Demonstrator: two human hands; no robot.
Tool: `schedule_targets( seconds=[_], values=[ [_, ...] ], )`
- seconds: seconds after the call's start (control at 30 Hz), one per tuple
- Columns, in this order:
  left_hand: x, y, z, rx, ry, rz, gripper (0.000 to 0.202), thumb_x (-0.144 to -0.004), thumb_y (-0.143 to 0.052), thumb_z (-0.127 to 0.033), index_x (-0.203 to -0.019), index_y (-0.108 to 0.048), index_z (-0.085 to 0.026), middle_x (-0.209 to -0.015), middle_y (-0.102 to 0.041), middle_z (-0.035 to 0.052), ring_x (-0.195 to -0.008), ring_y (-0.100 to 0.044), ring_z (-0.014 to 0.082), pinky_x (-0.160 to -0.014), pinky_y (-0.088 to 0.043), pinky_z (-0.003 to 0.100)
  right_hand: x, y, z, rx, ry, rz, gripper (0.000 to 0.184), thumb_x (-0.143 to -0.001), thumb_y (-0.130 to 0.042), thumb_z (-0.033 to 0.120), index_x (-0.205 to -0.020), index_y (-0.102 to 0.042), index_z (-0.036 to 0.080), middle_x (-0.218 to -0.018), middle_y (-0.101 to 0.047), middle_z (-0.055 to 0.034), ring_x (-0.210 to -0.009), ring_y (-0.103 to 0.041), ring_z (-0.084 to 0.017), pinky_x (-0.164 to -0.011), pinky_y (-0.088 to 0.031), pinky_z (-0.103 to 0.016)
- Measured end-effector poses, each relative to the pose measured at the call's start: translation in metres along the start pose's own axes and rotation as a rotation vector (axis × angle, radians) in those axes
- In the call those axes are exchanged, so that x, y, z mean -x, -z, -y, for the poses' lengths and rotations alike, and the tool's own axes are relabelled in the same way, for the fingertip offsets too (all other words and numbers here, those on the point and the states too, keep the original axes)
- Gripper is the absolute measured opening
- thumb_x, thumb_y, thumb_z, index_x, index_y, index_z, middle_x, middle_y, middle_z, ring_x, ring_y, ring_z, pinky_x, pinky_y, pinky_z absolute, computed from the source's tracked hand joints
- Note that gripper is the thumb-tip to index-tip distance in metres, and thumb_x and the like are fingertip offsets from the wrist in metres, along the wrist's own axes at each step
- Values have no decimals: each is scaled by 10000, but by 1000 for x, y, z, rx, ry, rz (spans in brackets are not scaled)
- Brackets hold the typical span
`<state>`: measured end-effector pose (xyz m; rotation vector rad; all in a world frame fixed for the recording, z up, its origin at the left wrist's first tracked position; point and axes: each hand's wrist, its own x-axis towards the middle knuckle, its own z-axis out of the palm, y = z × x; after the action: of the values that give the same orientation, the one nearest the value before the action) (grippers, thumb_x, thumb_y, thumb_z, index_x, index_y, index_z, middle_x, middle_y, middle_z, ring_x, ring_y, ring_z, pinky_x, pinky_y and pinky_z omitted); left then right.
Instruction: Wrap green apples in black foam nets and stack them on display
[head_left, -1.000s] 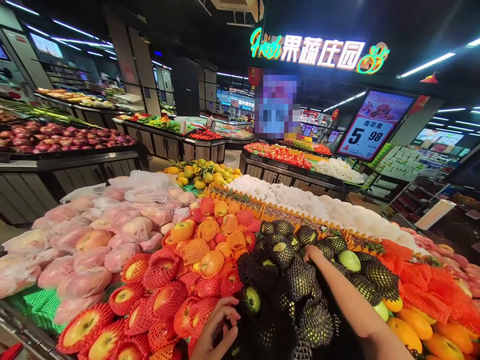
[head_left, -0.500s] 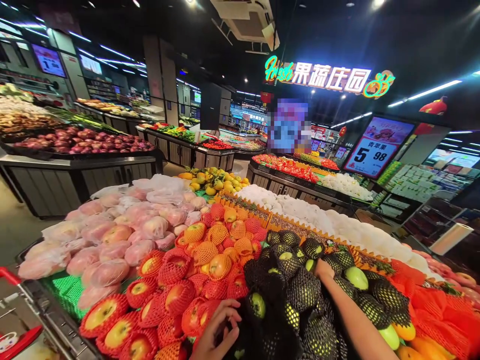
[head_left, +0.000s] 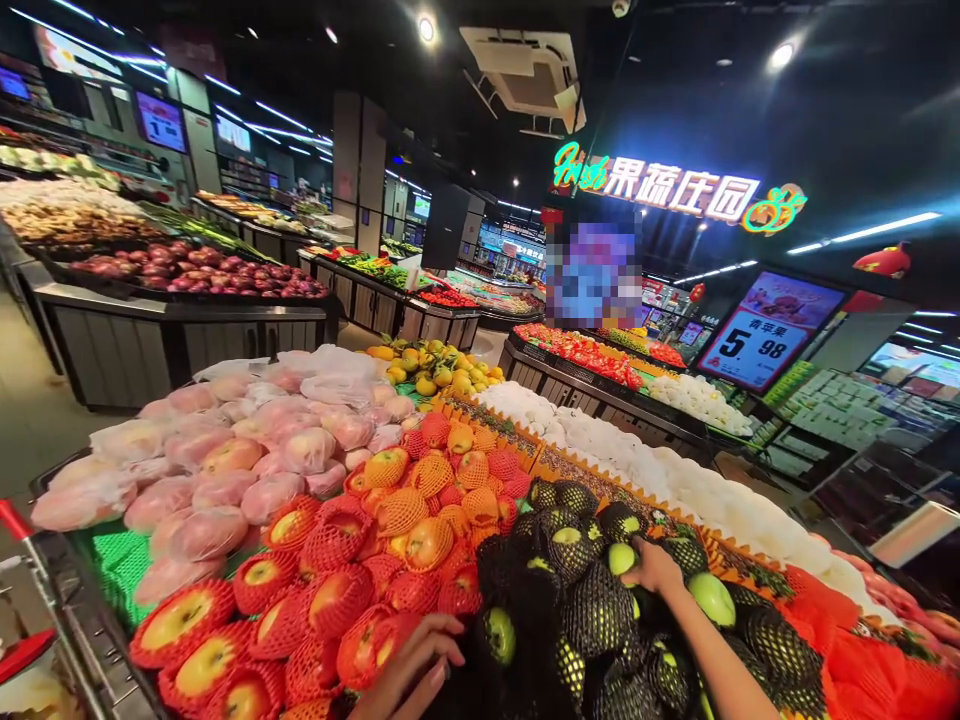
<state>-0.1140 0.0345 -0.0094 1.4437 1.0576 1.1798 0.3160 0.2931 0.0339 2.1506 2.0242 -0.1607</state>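
Note:
I stand at a fruit stand piled with green apples in black foam nets [head_left: 592, 600]. My right hand [head_left: 654, 568] reaches into this pile, its fingers curled round a bare green apple [head_left: 621, 558]. My left hand [head_left: 412, 665] rests at the near edge where the black-netted apples meet red apples in red nets [head_left: 330, 590], fingers curled on a dark net. Orange-netted apples [head_left: 431, 480] lie behind the red ones.
Pink bagged apples [head_left: 247, 450] fill the left of the stand, white-wrapped fruit [head_left: 675, 470] the far right. A red-handled trolley [head_left: 30, 600] stands at the lower left. More produce counters [head_left: 180, 320] and a 5.98 price sign [head_left: 757, 345] lie beyond an aisle.
My view has tilted up and turned right, showing more ceiling. My right hand has closed round a bare green apple in the black-netted pile. My left hand has stayed at the near edge.

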Motion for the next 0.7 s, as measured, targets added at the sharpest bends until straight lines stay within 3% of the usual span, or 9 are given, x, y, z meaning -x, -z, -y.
schedule_targets(
  seconds=[0.1, 0.23, 0.37, 0.5, 0.57, 0.6, 0.7],
  values=[
    [0, -6, -12, -28, 29, 57, 441, -992, -406, -610, -1059, -700, -288, -1329, -580, 80, -1165, -565, 263, -1060, -454, 397, 12, 7, 0, 1, 47, -23, 786, -629, -893, 363, -1332, -583, 199, -1270, -693, -180, -1195, -658, -363, -906, -498, -376],
    [1, -14, -33, -51, 37, 105, 409, -1005, -408, -572, -1076, -691, -287, -1360, -576, 78, -1234, -551, 267, -1120, -415, 415, 28, 23, -1, -17, 42, -66, 772, -597, -916, 365, -1283, -616, 176, -1184, -732, -163, -1117, -687, -358, -851, -494, -342],
    [4, -11, -41, -77, 1, 130, 366, -1009, -442, -523, -1080, -690, -262, -1345, -591, 96, -1216, -571, 267, -1069, -456, 401, 59, 50, -9, -64, 22, -196, 780, -654, -895, 426, -1311, -585, 143, -1103, -746, -174, -1050, -697, -365, -813, -487, -346],
    [12, 4, -41, -108, -17, 96, 315, -1002, -495, -477, -1054, -690, -235, -1297, -614, 108, -1181, -583, 259, -1009, -478, 376, 121, 79, -19, -160, -6, -347, 837, -697, -789, 671, -1329, -541, 183, -946, -730, -114, -893, -690, -321, -749, -491, -363],
    [16, 11, -43, -117, -27, 97, 303, -1001, -507, -461, -1050, -683, -220, -1283, -616, 116, -1158, -589, 251, -972, -488, 365, 159, 89, -18, -488, 54, -572, 856, -567, -823, 732, -1197, -606, 195, -977, -707, -97, -818, -660, -266, -727, -512, -361],
    [18, 13, -44, -121, -32, 112, 297, -1000, -514, -454, -1057, -679, -214, -1277, -617, 120, -1132, -599, 243, -944, -496, 355, 178, 92, -17, -628, 76, -623, 851, -553, -823, 745, -1175, -610, 205, -1050, -698, -109, -849, -650, -258, -736, -521, -367],
    [22, 11, -47, -136, -68, 228, 280, -981, -561, -435, -1095, -682, -209, -1271, -623, 127, -1090, -623, 228, -919, -505, 343, 232, 89, -9, -907, 71, -619, 856, -456, -849, 787, -1075, -602, 251, -1053, -671, -117, -867, -641, -275, -798, -537, -456]
  ],
)
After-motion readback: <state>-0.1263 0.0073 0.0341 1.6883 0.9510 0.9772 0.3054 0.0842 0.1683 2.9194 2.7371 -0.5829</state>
